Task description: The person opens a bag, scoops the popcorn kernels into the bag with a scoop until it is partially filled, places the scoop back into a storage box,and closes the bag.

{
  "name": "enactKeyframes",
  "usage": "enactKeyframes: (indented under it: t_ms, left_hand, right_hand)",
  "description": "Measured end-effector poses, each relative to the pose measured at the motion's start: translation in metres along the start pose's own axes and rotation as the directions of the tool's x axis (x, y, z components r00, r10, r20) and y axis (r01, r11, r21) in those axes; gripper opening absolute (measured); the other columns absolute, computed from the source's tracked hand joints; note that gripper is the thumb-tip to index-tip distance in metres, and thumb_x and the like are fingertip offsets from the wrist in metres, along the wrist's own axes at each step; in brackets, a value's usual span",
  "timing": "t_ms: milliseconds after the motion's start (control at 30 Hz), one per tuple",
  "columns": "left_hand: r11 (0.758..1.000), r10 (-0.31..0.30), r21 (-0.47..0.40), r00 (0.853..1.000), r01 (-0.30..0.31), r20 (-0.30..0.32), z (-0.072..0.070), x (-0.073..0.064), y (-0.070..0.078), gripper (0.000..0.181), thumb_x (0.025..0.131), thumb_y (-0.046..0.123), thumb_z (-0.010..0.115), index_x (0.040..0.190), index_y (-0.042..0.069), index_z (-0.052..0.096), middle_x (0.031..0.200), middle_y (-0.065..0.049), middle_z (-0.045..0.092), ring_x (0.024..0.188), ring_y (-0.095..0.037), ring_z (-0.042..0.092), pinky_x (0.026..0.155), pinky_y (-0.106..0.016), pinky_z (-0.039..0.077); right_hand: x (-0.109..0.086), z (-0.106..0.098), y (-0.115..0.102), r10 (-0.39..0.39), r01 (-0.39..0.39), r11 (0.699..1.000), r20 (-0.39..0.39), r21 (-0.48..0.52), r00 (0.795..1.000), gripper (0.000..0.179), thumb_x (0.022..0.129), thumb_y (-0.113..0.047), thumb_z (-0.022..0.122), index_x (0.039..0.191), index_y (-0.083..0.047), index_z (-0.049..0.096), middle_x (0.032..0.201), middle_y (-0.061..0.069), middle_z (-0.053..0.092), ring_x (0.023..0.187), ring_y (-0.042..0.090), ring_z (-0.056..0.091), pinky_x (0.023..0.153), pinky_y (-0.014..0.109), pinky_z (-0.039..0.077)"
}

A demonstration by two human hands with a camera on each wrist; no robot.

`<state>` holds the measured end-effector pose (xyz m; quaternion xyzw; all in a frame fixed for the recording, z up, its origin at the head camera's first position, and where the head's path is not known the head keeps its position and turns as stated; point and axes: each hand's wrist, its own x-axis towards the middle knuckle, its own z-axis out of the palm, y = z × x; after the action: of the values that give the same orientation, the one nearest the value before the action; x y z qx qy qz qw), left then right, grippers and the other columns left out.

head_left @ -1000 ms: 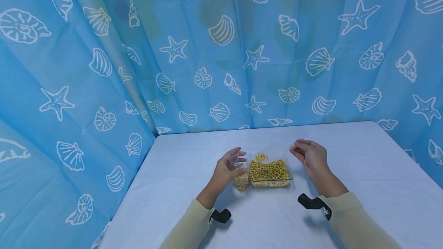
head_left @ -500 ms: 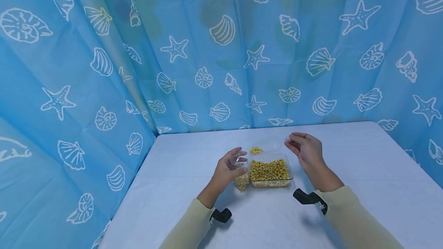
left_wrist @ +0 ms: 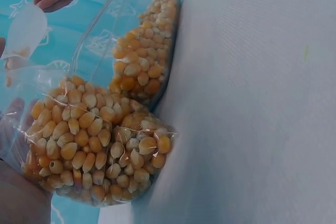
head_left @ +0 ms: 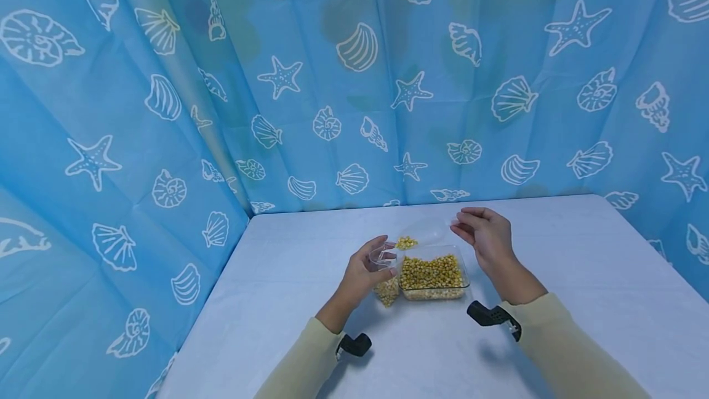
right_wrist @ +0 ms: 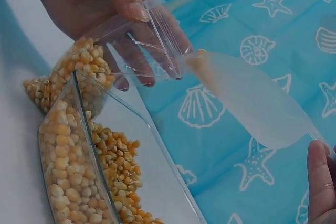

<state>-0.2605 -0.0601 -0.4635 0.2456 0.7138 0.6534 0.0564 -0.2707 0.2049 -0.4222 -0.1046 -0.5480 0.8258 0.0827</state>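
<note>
My left hand [head_left: 354, 271] holds a clear zip bag [left_wrist: 84, 135] by its top, fingers and thumb spread about the gaping mouth. Corn kernels fill the bag's lower part. A translucent scoop [right_wrist: 257, 100] is pinched by its handle end in my right hand [head_left: 488, 240]. Its front edge overlaps the bag's mouth in the right wrist view, with some kernels [head_left: 407, 242] gathered at that end. Just right of the bag stands a rectangular glass container [head_left: 434, 290], largely filled with corn kernels; a hollow shows in the heap toward its back.
A white-covered table [head_left: 310, 233] carries everything. Behind it and along the left hangs a blue curtain [head_left: 310, 97] with shell and starfish prints. Black wrist devices [head_left: 354, 345] sit by both sleeves.
My right hand has moved left and away from me, carrying the scoop from above the container toward the bag's mouth. The kernels on it shifted left too. The left hand stays put.
</note>
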Motion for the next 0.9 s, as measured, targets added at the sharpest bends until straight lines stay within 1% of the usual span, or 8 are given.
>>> enactKeyframes:
  t_ms: [100,300,600,833,900]
  left_hand:
    - [1.0,-0.01,-0.002,1.0,0.01,0.002,0.0001,-0.0001,0.0011,0.067,0.086,-0.002,0.07,0.146,0.008,0.041,0.135,-0.009,0.055,0.122,-0.03,0.054,0.097,-0.035,0.047]
    - [1.0,-0.008,-0.016,1.0,0.008,0.01,0.0004,-0.0007,0.0034,0.067,0.086,-0.003,0.069,0.146,0.006,0.04,0.136,-0.013,0.053,0.122,-0.031,0.053,0.096,-0.035,0.048]
    - [1.0,0.001,-0.024,1.0,0.0,0.016,0.0007,-0.001,0.0032,0.067,0.086,-0.002,0.069,0.146,0.005,0.039,0.137,-0.013,0.052,0.123,-0.033,0.052,0.094,-0.035,0.049]
    - [1.0,0.008,-0.01,1.0,-0.008,0.017,0.0005,-0.0005,0.0021,0.066,0.087,-0.001,0.069,0.146,0.005,0.04,0.136,-0.013,0.053,0.122,-0.033,0.053,0.094,-0.034,0.049]
    - [1.0,0.012,-0.014,1.0,-0.012,0.021,0.0004,-0.0004,0.0021,0.066,0.087,-0.002,0.069,0.146,0.005,0.04,0.137,-0.014,0.052,0.122,-0.034,0.053,0.093,-0.034,0.049]
  right_hand:
    - [-0.0004,0.0009,-0.0011,-0.014,0.014,1.0,0.007,-0.014,1.0,0.022,0.094,-0.007,0.064,0.112,0.0,0.055,0.104,0.014,0.058,0.083,0.016,0.067,0.08,0.03,0.055]
    - [0.0002,0.0007,0.0005,-0.051,0.052,0.998,0.024,-0.027,0.998,0.022,0.093,-0.007,0.065,0.112,0.001,0.056,0.102,0.013,0.059,0.082,0.016,0.068,0.079,0.03,0.055]
    - [-0.0005,0.0009,0.0003,-0.063,0.064,0.997,0.027,-0.047,0.998,0.022,0.093,-0.008,0.065,0.111,0.0,0.056,0.099,0.01,0.06,0.083,0.016,0.067,0.079,0.03,0.055]
    - [-0.0011,0.0021,-0.0008,-0.087,0.09,0.993,0.04,-0.083,0.995,0.022,0.094,-0.009,0.065,0.112,0.0,0.057,0.107,0.018,0.057,0.084,0.016,0.067,0.079,0.03,0.055]
    - [-0.0012,0.0025,-0.0012,-0.094,0.098,0.99,0.047,-0.096,0.994,0.021,0.094,-0.01,0.065,0.112,0.0,0.057,0.107,0.018,0.057,0.084,0.016,0.067,0.079,0.03,0.055]
